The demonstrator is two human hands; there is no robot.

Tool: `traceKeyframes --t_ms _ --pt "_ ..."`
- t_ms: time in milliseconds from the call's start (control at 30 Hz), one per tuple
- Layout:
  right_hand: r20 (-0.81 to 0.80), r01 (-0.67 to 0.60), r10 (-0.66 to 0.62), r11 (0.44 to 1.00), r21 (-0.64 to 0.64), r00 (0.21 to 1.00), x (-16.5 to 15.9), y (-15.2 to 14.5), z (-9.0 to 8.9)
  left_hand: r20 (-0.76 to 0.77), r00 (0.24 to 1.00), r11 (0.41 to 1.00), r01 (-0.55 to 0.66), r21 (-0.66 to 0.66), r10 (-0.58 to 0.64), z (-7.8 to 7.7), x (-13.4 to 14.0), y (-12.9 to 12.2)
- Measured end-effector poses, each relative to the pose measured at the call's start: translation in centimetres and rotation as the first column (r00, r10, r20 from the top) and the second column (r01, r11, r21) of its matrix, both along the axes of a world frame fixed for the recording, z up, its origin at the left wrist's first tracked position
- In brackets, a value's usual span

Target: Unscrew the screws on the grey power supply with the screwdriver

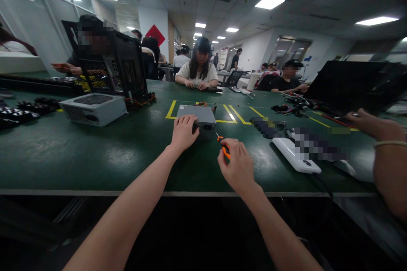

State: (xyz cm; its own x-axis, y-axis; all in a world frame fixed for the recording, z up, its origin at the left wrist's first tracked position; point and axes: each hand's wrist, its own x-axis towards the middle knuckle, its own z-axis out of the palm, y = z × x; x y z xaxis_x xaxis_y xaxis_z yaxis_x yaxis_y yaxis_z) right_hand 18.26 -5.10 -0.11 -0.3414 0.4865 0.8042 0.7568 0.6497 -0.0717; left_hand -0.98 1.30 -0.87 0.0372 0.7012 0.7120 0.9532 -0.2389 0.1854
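A small grey computer power supply (200, 114) lies on the green table, with a dark socket on the side facing me and coloured cables behind it. My left hand (184, 131) grips its near left corner, the fingers lying over the top edge. In my right hand (237, 161) is an orange and black screwdriver (225, 147), closed round the handle. The screwdriver's thin shaft points up and left to the near right corner of the power supply; whether the tip touches it I cannot tell.
A larger power supply (93, 108) and an open black computer case (127, 67) stand left. To the right lie a white power bank-like device (295, 155), cables (291, 110) and a dark panel (352, 84). Another person's hand (375, 125) reaches in there. Someone sits across the table (143, 156).
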Motion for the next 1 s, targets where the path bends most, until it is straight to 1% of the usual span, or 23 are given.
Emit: traceKeyframes --t_ms 33,67,133,200,267,333,400,467,533,600,700,767,800,867,933,1000 --pt "-0.006 -0.009 0.009 1.0 0.004 1.0 0.0 0.0 0.0 -0.001 1.0 1.0 0.001 0.002 -0.001 0.0 0.0 0.0" --pt "-0.036 0.008 -0.008 1.0 -0.003 0.999 0.1 0.1 0.1 -0.004 1.0 1.0 0.001 0.005 -0.001 0.0 0.0 0.0" --pt "-0.123 0.084 -0.089 0.995 -0.048 0.988 0.1 0.1 0.5 -0.015 1.0 1.0 0.003 0.013 -0.002 0.0 0.1 -0.1" --pt "-0.17 0.133 -0.149 0.986 -0.1 0.974 0.1 0.1 0.8 -0.032 0.999 1.0 0.0 0.018 0.001 0.0 0.2 -0.2" --pt "-0.145 0.105 -0.12 0.989 -0.109 0.982 0.1 0.0 1.0 -0.049 0.999 1.0 -0.009 0.016 0.01 -0.1 0.3 -0.3" --pt "-0.073 0.035 -0.041 0.996 -0.078 0.996 0.2 -0.1 1.1 -0.064 0.998 1.0 -0.02 0.013 0.02 -0.1 0.5 -0.3" --pt "-0.027 -0.002 0.001 0.998 -0.056 1.0 0.3 -0.1 1.1 -0.084 0.996 1.0 -0.019 0.017 0.02 -0.2 0.7 -0.3" --pt "-0.061 0.029 -0.031 0.999 -0.044 0.998 0.3 -0.1 1.2 -0.102 0.995 1.0 -0.012 0.019 0.014 -0.3 0.8 -0.3" --pt "-0.138 0.098 -0.105 0.994 -0.056 0.985 0.2 0.1 1.2 -0.104 0.995 1.0 -0.01 0.013 0.011 -0.4 0.9 -0.3" --pt "-0.171 0.116 -0.127 0.991 -0.068 0.977 0.1 0.3 1.2 -0.095 0.995 1.0 -0.014 0.002 0.014 -0.4 1.0 -0.3" --pt "-0.121 0.029 -0.034 0.999 -0.042 0.992 0.2 0.3 0.9 -0.102 0.995 1.0 -0.012 -0.007 0.012 -0.4 0.9 -0.4" --pt "-0.094 -0.002 0.002 1.0 -0.003 0.996 0.3 0.4 0.7 -0.109 0.994 1.0 -0.008 -0.006 0.007 -0.4 0.9 -0.3" --pt "-0.097 0.008 -0.006 1.0 0.02 0.995 0.3 0.4 0.7 -0.11 0.994 1.0 -0.007 -0.005 0.006 -0.5 0.9 -0.3" --pt "-0.122 0.068 -0.063 0.997 0.038 0.991 0.4 0.5 0.8 -0.108 0.994 1.0 -0.009 -0.003 0.008 -0.5 0.9 -0.2" --pt "-0.134 0.137 -0.134 0.99 0.013 0.982 0.4 0.6 0.9 -0.106 0.994 1.0 -0.014 -0.005 0.014 -0.6 0.9 -0.2" --pt "-0.114 0.157 -0.156 0.988 -0.001 0.981 0.3 0.6 1.0 -0.103 0.995 1.0 -0.017 -0.006 0.016 -0.6 0.9 -0.1"
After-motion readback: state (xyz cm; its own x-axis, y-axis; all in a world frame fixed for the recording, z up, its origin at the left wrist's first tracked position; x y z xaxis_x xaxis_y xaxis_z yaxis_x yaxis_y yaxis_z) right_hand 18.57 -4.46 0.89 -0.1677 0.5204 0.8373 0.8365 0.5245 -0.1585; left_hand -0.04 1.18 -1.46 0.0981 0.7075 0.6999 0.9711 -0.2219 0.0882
